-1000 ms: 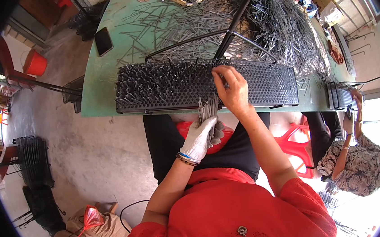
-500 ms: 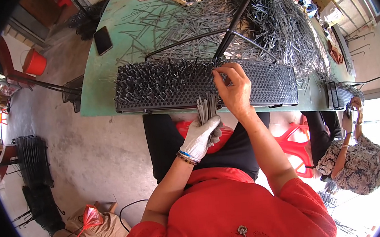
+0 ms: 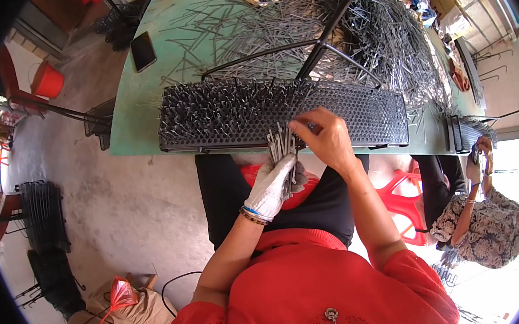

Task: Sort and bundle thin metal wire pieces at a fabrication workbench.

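Observation:
In a white glove, my left hand (image 3: 274,184) is closed around a bundle of thin grey metal rods (image 3: 280,143), held upright in front of the table edge. My bare right hand (image 3: 326,136) hovers at the top of that bundle, thumb and forefinger pinched near the rod tips; whether a rod is between them is too small to tell. Just beyond lies a long black perforated rack (image 3: 371,115) along the table's near edge. Its left part bristles with many rods standing in the holes, while holes on the right show bare.
A large heap of loose rods (image 3: 379,46) covers the green table (image 3: 130,127) behind the rack. A black metal frame (image 3: 328,29) rises over the rack. A phone (image 3: 143,51) lies at the left. Another person (image 3: 484,222) works at the right beside a red stool (image 3: 402,202).
My right hand has come down from the rack's holes to the top of the rod bundle. The left hand keeps its hold, with the bundle slightly shifted.

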`<state>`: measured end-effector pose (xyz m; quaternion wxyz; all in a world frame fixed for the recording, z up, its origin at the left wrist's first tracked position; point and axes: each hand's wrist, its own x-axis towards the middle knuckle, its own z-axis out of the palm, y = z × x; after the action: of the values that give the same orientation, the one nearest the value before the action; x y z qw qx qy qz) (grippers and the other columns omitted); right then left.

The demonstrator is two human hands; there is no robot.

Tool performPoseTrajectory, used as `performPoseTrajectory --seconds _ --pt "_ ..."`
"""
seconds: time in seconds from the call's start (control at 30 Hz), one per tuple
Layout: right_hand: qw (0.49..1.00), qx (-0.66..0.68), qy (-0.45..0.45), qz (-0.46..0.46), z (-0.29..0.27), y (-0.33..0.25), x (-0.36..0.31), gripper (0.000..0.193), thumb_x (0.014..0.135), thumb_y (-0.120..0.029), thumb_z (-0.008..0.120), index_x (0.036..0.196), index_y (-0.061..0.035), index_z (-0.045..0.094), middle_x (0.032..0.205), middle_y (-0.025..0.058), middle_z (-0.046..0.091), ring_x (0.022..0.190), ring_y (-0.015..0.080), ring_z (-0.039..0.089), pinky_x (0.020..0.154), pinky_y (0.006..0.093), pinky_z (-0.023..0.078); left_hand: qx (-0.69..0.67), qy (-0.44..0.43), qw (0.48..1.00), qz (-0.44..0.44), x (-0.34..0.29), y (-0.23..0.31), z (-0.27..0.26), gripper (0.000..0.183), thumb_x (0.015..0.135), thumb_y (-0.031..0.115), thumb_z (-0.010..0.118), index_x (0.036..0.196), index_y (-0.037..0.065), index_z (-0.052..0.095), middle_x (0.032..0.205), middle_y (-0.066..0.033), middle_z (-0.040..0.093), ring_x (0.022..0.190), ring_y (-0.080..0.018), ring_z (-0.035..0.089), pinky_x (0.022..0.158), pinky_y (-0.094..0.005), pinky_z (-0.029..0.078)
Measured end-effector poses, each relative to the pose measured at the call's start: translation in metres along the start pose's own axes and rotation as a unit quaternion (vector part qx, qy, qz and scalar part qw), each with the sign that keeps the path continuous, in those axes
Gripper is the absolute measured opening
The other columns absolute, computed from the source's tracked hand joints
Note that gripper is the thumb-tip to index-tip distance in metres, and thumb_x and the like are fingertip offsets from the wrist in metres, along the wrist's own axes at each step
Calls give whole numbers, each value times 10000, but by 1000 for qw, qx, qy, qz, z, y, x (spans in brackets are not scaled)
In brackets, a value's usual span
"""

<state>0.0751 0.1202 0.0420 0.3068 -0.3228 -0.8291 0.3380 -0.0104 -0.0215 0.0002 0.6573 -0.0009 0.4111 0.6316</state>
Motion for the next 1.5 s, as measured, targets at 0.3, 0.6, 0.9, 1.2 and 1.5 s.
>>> performPoseTrajectory --seconds 0.3,0.6,0.9,1.2,1.5 --pt "977 106 -127 133 5 19 -11 197 817 -155 726 892 26 707 787 129 694 652 178 655 615 296 519 16 8 999 38 2 -2 5 165 952 202 568 978 39 577 801 -60 660 638 -133 646 541 -237 524" --pt "976 88 -86 182 3 11 -16 281 843 -150 708 1058 23 655 804 126 683 700 133 664 625 276 521 31 -31 998 47 -3 -1 0 145 923 152 604 1000 31 582 817 -55 650 681 -131 638 599 -244 523" --pt "932 293 -97 192 3 12 -8 322 873 -36 665 1171 47 574 873 68 678 740 98 636 648 222 520 3 -16 999 46 -10 -3 3 172 930 155 592 1044 25 583 858 -69 666 726 -147 662 615 -251 551" --pt "971 209 115 -4 15 -17 36 294 854 -3 683 1138 15 606 932 76 694 830 117 661 752 246 529 18 49 998 47 -4 -4 -4 171 947 181 568 1035 35 584 864 -75 675 669 -143 666 537 -248 548" --pt "971 14 153 -182 37 -7 47 221 811 13 711 1022 -15 653 885 87 690 748 158 666 694 259 521 25 50 997 47 -5 -2 -8 170 948 191 568 1039 49 586 831 -54 666 652 -131 652 511 -233 534"
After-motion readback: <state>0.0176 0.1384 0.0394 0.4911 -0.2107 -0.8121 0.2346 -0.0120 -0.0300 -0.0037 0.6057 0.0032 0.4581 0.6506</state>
